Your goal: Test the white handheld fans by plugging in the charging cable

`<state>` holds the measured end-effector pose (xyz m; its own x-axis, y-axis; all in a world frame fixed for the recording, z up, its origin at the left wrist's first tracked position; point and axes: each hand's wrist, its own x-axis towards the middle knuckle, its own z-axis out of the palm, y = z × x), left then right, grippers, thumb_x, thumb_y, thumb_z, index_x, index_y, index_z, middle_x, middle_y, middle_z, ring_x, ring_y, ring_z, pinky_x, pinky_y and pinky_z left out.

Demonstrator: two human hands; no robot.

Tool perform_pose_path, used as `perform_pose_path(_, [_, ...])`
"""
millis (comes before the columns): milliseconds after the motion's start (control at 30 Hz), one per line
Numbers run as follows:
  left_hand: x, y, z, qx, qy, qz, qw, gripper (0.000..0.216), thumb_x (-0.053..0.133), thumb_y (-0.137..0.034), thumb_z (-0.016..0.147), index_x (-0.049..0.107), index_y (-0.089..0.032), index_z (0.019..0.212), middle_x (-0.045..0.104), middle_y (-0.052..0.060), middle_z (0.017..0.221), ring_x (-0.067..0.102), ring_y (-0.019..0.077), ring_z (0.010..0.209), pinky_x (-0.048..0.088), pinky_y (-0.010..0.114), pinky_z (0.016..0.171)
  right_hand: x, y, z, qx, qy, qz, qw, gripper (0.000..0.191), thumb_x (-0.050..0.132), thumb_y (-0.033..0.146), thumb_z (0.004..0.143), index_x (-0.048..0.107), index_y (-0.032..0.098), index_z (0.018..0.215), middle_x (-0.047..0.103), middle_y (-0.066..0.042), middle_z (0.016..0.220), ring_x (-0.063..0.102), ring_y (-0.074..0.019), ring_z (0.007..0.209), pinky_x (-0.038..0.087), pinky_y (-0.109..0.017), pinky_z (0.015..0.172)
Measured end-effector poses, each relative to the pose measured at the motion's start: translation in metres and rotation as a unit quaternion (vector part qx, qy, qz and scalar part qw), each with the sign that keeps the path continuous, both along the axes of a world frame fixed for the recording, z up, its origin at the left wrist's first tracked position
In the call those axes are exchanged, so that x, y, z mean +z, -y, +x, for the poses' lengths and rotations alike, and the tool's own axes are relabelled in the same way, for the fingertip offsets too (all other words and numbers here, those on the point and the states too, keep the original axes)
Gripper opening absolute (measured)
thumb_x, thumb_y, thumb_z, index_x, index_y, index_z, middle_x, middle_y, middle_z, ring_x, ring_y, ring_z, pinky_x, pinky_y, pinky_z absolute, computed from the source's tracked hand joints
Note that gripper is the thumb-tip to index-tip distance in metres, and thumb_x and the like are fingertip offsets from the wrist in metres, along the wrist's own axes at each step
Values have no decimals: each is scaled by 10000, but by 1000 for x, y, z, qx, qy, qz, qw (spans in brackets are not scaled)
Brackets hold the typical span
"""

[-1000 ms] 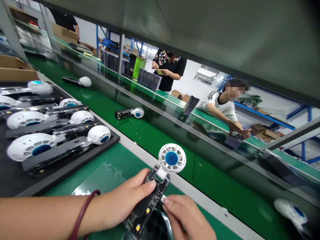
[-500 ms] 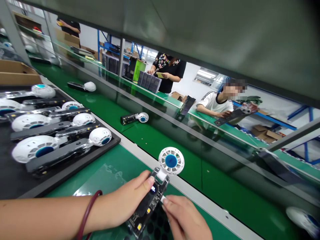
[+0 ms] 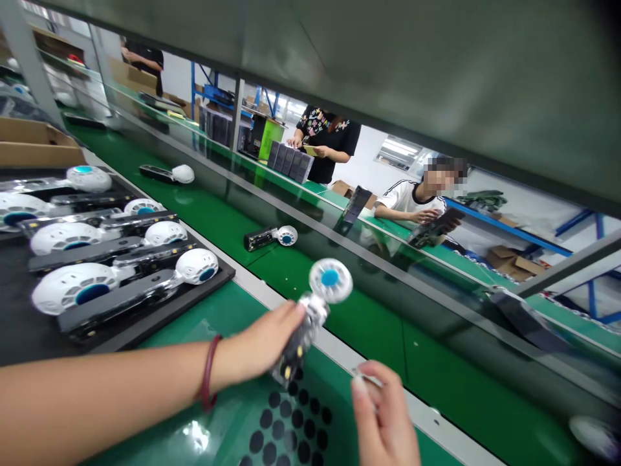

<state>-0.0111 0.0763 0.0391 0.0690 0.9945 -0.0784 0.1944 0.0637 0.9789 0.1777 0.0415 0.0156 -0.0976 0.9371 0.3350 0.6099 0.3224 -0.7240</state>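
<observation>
fan unit held aslant over the belt edge

left hand (image 3: 264, 340) grips a handheld fan (image 3: 310, 317) by its dark, bare circuit-board handle, above the table's (image 3: 233, 414) far edge. long axis tilts up and away, round white slotted head with blue hub farthest. right hand (image 3: 383, 414) pinches a small pale piece, too blurred to tell.

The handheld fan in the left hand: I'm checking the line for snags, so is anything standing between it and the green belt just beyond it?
Nothing visible does. The left hand holds the fan over the grey rail, and the green belt just past it is bare; the nearest fan on the belt lies farther up.
</observation>
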Motion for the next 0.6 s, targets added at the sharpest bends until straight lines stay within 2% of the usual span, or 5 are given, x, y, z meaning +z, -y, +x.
perform_pose_path(100, [-6, -48, -8, 64, -34, 15, 997, 449, 208, -508, 863, 471, -148, 916, 541, 15, 745, 531, 140, 648, 431, 280, 588, -2, -10, 4, -57, 29, -8, 998, 358, 435, 463, 811, 445, 208, 1062, 618, -9, 617, 589, -145, 478, 441, -182, 423])
perform_pose_path(167, [-13, -79, -8, 92, -79, 26, 992, 394, 305, -471, 864, 498, -134, 928, 552, 19, 779, 542, 132, 654, 443, 296, 606, -10, -17, -1, 6, 108, -24, 994, 254, 477, 393, 808, 525, 224, 991, 652, -33, 732, 638, -172, 644, 480, -199, 537])
perform_pose_path(267, [-23, -112, 4, 106, -157, 51, 981, 305, 412, -394, 853, 534, -129, 942, 578, 31, 853, 564, 142, 713, 463, 325, 657, -25, -23, -17, 89, 207, -38, 974, 71, 517, 248, 783, 588, 244, 779, 632, -4, 736, 624, -173, 639, 469, -216, 561])
perform_pose_path(433, [-32, -126, 22, 105, -282, 111, 947, 238, 475, -316, 836, 542, -140, 983, 556, 62, 1033, 532, 195, 932, 421, 414, 811, -35, -27, -34, 63, 242, -25, 968, 114, 543, 117, 698, 593, 214, 726, 589, -22, 752, 623, -190, 652, 457, -234, 574])
perform_pose_path(600, [-17, -131, -2, 125, -345, 142, 919, 252, 485, -294, 830, 525, -159, 1040, 482, 75, 1171, 451, 231, 1062, 349, 460, 893, -38, -35, -38, 50, 240, -17, 969, 208, 546, 58, 630, 590, 223, 748, 597, -17, 780, 619, -182, 651, 437, -224, 553])
